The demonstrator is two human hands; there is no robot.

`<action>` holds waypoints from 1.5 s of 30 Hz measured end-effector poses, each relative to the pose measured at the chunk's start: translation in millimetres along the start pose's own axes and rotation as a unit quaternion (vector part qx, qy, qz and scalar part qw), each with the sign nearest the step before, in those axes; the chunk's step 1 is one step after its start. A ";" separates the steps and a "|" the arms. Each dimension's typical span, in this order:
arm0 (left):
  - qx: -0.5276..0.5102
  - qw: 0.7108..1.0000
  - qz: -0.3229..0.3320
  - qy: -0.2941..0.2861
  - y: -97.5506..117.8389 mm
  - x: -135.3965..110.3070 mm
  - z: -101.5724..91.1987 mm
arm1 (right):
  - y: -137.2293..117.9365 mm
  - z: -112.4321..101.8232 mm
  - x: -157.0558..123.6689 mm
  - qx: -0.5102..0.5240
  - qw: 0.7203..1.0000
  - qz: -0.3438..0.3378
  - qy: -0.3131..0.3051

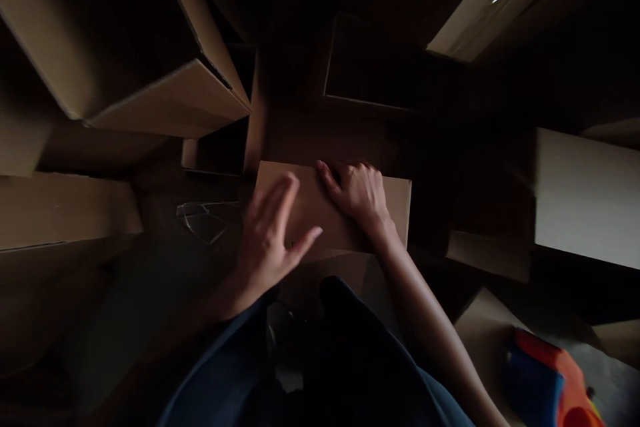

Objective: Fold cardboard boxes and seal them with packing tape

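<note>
A closed brown cardboard box (305,207) is in the middle of the head view, just in front of my knees. My right hand (361,192) rests on its top, the fingers bent over the far edge and the fingertips partly hidden. Over the box's left end is my left hand (273,233), its fingers and thumb spread and slightly blurred. Nothing is in that hand, and I cannot tell whether it touches the cardboard.
Open cardboard boxes (165,103) stand at the upper left, and more cartons (590,197) are on the right. Crumpled clear plastic (205,220) lies left of my left hand. An orange and blue object (545,373) is at the lower right. Much of the scene is dark.
</note>
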State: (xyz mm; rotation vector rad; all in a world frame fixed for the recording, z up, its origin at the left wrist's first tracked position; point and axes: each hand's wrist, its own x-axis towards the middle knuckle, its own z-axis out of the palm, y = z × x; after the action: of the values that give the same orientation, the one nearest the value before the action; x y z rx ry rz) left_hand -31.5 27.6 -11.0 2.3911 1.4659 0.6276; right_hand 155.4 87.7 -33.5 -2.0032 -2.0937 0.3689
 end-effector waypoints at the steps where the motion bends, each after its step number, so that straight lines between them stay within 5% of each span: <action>1: 0.010 0.998 -0.052 0.040 -7.0 -0.7 -3.2 | 0.1 -0.3 -0.3 -0.002 1.000 0.001 0.000; 4: 0.022 0.986 -0.147 0.072 -24.2 -6.7 -3.4 | 0.5 -1.1 -1.0 0.000 1.000 -0.004 0.004; 9: -0.017 0.983 -0.178 0.032 -31.0 -15.6 15.9 | 2.5 -4.0 -0.5 0.019 1.000 -0.005 -0.009; 17: -0.066 0.981 -0.170 0.063 -30.7 -13.9 20.4 | 7.2 -12.8 2.9 0.039 0.997 -0.020 -0.061; 31: -0.102 0.973 -0.198 0.055 -30.3 -13.3 20.7 | 8.1 -11.4 -1.6 0.016 0.998 -0.042 -0.039; 40: -0.053 0.988 -0.140 0.046 -35.7 -15.3 21.3 | 6.9 -4.3 -1.5 0.002 1.000 -0.008 -0.021; 45: 0.018 0.995 -0.095 -0.008 -19.2 -12.9 9.9 | 5.3 -6.5 -1.9 0.005 0.999 -0.008 -0.030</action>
State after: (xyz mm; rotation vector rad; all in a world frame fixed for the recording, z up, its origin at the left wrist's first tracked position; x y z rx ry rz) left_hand -46.6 24.8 -30.9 2.2403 1.6854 0.5404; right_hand 162.6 86.2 -29.0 -1.9929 -2.1375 0.4426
